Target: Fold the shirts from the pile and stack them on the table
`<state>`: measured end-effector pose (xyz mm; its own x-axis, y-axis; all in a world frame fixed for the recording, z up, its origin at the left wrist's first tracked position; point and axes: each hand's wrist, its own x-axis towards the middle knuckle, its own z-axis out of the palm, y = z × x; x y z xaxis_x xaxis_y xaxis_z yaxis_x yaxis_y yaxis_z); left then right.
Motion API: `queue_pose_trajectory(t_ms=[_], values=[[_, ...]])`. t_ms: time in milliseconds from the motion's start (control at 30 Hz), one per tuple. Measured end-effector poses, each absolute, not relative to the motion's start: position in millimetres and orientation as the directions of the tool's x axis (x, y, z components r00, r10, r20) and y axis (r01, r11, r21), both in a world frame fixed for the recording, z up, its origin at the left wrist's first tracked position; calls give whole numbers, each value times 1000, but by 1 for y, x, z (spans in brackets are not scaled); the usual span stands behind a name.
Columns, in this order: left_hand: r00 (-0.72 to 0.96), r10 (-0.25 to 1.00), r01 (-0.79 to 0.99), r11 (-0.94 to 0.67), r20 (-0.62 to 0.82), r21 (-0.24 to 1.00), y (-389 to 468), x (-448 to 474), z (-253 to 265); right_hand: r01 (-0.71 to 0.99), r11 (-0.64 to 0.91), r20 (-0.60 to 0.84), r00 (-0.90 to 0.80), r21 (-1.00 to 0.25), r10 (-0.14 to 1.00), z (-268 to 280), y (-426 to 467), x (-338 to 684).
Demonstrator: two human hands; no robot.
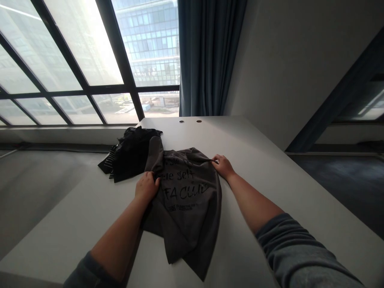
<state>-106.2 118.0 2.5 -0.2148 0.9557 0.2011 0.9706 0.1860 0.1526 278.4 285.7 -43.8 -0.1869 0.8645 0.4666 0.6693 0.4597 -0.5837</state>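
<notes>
Left hand (pixel 147 187) grips the left side and right hand (pixel 222 166) pinches the right edge of a dark grey fabric shirt (pixel 192 220), on the smooth white tabletop (pixel 258 160), right of the crumpled black clothing pile (pixel 130 154).

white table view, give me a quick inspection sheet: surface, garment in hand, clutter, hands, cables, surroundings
Surface: white table, two round holes near its far edge.
Garment in hand: dark grey shirt with black lettering, rumpled on the table.
Clutter: black clothing pile, part of it white-striped, beyond the shirt to the left.
Hands: right hand pinches the shirt's upper right edge; left hand touches its left side, grip unclear.
Cables: nothing seen on the table.
Surroundings: dark-framed windows, blue curtain, plain wall.
</notes>
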Motion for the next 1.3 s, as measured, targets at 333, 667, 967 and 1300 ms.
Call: queue_pose_trajectory(t_ms=[333, 667, 967, 1300], values=[[-291, 931, 940, 237, 221, 244, 121, -125, -1, 661, 75, 440, 406, -747, 801, -34, 296, 350], [-363, 875, 831, 148, 321, 536, 132, -143, -8, 696, -89, 466, 564, -713, 682, -34, 298, 393], [-296, 921, 823, 112, 254, 556, 128, -141, 1, 713, -176, 493, 621, -679, 610, -45, 295, 444], [557, 830, 767, -518, 9, 378, 74, -77, 61, 732, 542, 591, -238, -412, 771, 2, 174, 324]])
